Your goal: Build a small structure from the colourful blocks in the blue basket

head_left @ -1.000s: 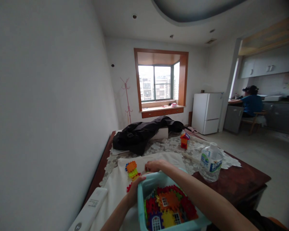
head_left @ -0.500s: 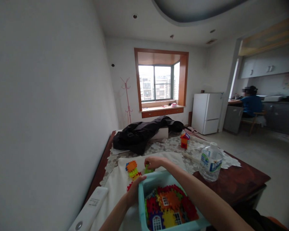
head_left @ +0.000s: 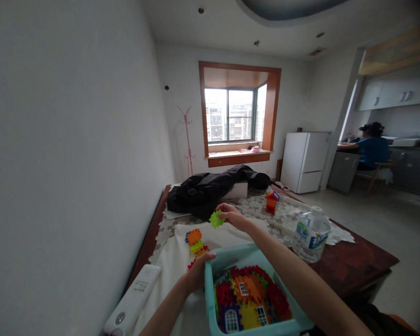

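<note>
My right hand (head_left: pixel 231 216) reaches over the basket and pinches a lime-green toothed plastic building piece (head_left: pixel 217 219), held up above the white cloth. My left hand (head_left: pixel 199 271) is closed on the near-left rim of a light teal plastic basket (head_left: pixel 210 298), thumb over the edge. Inside lie many interlocking building pieces (head_left: pixel 254 291) in red, orange, yellow and purple, some with white window frames. Beyond my left hand, a few joined orange, yellow and red pieces (head_left: pixel 195 238) rest on the white cloth, partly hidden by the hand.
A small toy house (head_left: pixel 271 203) made of such pieces stands farther back. To the right is a large clear bottle (head_left: pixel 312 235). Black fabric (head_left: pixel 210 189) lies across the far end of the table. A white device (head_left: pixel 135 298) sits at the left edge. Someone in blue (head_left: pixel 371 149) sits in the kitchen.
My right hand has lifted the green piece up and away from beside the basket's far edge, turning its flat face into view. My left hand stays on the rim. The camera view has shifted slightly.
</note>
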Motion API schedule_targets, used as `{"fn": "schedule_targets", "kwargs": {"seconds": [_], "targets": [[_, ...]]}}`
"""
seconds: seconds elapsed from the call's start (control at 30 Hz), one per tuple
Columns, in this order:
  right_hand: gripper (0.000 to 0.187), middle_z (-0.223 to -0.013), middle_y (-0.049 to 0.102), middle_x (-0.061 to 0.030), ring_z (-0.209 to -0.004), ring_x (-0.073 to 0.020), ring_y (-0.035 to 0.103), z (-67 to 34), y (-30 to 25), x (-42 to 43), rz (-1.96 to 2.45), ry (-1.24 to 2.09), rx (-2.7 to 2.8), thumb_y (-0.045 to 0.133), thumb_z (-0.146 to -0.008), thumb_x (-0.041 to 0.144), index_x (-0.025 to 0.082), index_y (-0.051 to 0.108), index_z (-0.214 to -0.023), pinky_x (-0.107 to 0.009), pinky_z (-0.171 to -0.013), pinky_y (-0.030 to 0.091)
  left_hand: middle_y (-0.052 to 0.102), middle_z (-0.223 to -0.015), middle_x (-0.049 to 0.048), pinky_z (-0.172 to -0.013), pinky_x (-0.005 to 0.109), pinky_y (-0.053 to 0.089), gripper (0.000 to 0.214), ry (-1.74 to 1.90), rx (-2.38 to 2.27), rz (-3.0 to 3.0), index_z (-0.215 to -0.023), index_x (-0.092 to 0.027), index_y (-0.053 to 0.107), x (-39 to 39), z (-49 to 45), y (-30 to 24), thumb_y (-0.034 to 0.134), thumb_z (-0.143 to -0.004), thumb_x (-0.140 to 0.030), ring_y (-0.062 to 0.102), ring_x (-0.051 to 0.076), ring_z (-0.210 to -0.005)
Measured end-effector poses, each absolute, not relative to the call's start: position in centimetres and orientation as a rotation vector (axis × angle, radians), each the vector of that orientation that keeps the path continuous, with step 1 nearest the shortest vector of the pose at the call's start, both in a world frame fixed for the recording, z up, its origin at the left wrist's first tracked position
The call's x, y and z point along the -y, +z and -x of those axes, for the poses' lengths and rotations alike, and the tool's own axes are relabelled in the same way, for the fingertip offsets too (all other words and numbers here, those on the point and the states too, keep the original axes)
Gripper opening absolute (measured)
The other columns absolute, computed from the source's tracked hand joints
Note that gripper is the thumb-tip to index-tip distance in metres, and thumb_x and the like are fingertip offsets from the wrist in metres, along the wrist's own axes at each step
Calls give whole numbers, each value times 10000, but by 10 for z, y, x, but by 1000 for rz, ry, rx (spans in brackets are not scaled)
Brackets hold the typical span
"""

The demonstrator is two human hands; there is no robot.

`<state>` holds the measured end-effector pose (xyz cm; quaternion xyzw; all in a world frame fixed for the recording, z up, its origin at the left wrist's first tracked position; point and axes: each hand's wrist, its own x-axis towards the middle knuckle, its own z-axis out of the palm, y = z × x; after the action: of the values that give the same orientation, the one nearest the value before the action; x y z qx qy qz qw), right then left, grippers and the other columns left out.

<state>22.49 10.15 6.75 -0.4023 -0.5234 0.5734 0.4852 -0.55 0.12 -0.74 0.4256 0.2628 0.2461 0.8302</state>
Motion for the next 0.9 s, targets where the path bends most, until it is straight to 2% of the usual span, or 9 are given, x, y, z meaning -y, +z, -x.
{"fn": "schedule_targets", "kwargs": {"seconds": [0.2, 0.3, 0.43, 0.53, 0.63, 0.73, 0.77, 0.83, 0.9], "targets": [[413, -954, 692, 1, -811, -134, 660, -252, 98, -73, 640, 1895, 1391, 944, -660, 179, 201, 664, -963, -249, -775, 554, 879, -1122, 164, -1143, 534, 540, 775, 503, -486, -906, -1273, -135, 804, 1, 2, -6, 805, -815, -759, 802, 436, -1154], [348, -942, 718, -38, -837, -170, 702, -260, 100, -66, 645, 2008, 1597, 963, -752, 337, 170, 680, -866, -305, -825, 580, 877, -1079, 154, -1112, 532, 548, 793, 512, -493, -898, -1231, -153, 817, 6, -4, 0, 736, -847, -843, 793, 438, -1157], [414, -970, 753, -88, -942, -206, 732, -242, 83, -73, 798, 1798, 1746, 814, -937, 539, 151, 722, -824, -354, -931, 595, 843, -931, 107, -980, 451, 575, 690, 647, -566, -1012, -1101, -188, 824, 6, -13, 3, 719, -879, -833, 780, 355, -1013], [256, -962, 765, -59, -881, -173, 706, -219, 63, -84, 1099, 1517, 1917, 804, -943, 417, 163, 776, -961, -284, -818, 581, 790, -846, 50, -820, 353, 536, 457, 832, -636, -1209, -899, -213, 798, -1, -14, 3, 828, -868, -668, 691, 257, -826], [120, -913, 758, -25, -816, -166, 661, -206, 47, -91, 1307, 1105, 2173, 803, -912, 276, 190, 787, -995, -269, -748, 536, 736, -797, 48, -780, 350, 500, 355, 973, -842, -1528, -792, -216, 759, -10, -6, 5, 772, -928, -544, 644, 251, -775], [58, -849, 738, -25, -807, -177, 635, -205, 39, -92, 1355, 781, 2323, 789, -857, 133, 182, 783, -888, -293, -777, 508, 798, -1056, 130, -1076, 473, 490, 267, 1170, -1227, -1794, -974, -222, 802, -20, 6, 1, 739, -943, -480, 709, 374, -1105], [79, -835, 735, -33, -808, -183, 636, -206, 37, -92, 1359, 731, 2343, 771, -853, 98, 177, 780, -858, -303, -788, 505, 787, -1274, 171, -1212, 518, 405, 316, 1238, -1317, -1824, -1117, -220, 795, -23, 9, -3, 766, -919, -466, 652, 418, -1315], [120, -842, 747, -57, -819, -198, 660, -207, 36, -91, 1368, 688, 2360, 735, -869, 66, 173, 786, -846, -320, -808, 513, 606, -1642, 231, -1369, 577, 154, 552, 1255, -1437, -1836, -1363, -195, 708, -28, 14, -14, 780, -904, -494, 382, 450, -1639], [149, -908, 782, -81, -872, -222, 707, -208, 35, -91, 1395, 656, 2385, 711, -898, 68, 183, 807, -895, -329, -848, 540, 506, -1730, 274, -1387, 617, 47, 667, 1146, -1482, -1852, -1456, -147, 644, -34, 17, -24, 752, -919, -528, 289, 462, -1700]]}}
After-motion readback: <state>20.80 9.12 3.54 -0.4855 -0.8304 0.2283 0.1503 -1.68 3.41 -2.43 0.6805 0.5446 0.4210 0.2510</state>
